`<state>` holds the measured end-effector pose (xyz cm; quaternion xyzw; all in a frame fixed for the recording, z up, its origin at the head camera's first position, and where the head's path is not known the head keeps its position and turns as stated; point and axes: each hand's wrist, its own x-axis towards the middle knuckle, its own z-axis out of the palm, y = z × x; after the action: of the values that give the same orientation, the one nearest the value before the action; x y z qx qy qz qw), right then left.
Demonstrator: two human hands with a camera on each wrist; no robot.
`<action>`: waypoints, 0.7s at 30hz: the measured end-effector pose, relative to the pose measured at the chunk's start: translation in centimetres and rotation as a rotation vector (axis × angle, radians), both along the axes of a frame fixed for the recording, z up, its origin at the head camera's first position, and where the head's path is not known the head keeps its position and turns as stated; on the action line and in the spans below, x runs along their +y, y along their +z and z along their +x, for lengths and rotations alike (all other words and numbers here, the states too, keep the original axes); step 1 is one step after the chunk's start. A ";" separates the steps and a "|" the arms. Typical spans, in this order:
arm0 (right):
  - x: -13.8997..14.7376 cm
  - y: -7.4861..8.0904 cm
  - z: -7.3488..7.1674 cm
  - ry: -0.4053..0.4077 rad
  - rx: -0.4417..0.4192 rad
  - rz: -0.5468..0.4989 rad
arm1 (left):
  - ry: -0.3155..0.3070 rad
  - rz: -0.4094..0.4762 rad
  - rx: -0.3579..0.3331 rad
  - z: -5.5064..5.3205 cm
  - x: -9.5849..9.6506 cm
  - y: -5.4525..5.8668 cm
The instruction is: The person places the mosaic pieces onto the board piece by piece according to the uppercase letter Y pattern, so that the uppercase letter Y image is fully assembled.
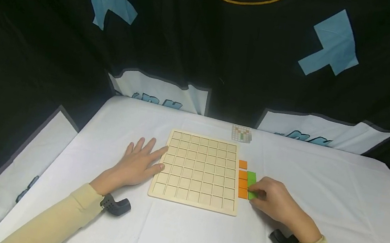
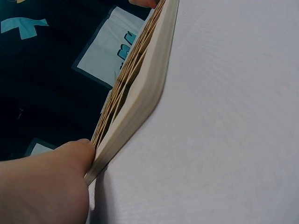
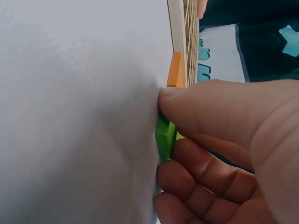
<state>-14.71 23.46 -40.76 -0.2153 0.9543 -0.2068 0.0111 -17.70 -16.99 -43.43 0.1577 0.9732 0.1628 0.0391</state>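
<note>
A pale wooden grid board [image 1: 198,170] lies flat on the white table. My left hand [image 1: 136,165] rests beside its left edge with fingers spread, thumb and forefinger at the rim. To the right of the board, green tiles [image 1: 251,177] stand in a column against a column of orange tiles [image 1: 242,184]. My right hand [image 1: 275,199] pinches the near end of the green column between thumb and fingers. In the right wrist view, a green tile [image 3: 163,136] shows between thumb and curled fingers, partly covered by the thumb.
A separate orange tile [image 1: 243,164] lies by the board's right edge, beyond the columns. Behind the board is a small printed grid card [image 1: 241,134] with coloured squares. A black curtain [image 1: 207,46] hangs behind the white-covered table [image 1: 190,241].
</note>
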 end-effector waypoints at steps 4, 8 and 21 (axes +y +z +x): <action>0.2 -0.2 -0.1 0.008 0.012 -0.001 | 0.001 -0.006 0.006 0.0 0.1 -0.1; 0.2 -0.2 -0.1 0.011 0.010 -0.006 | 0.001 -0.001 0.002 0.0 0.1 -0.2; 0.4 -0.2 0.0 0.048 0.021 -0.003 | 0.002 0.001 0.003 0.0 0.0 -0.3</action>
<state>-14.69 23.85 -40.95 -0.2404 0.9486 -0.2056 0.0058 -17.72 -16.96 -43.70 0.1570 0.9733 0.1633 0.0371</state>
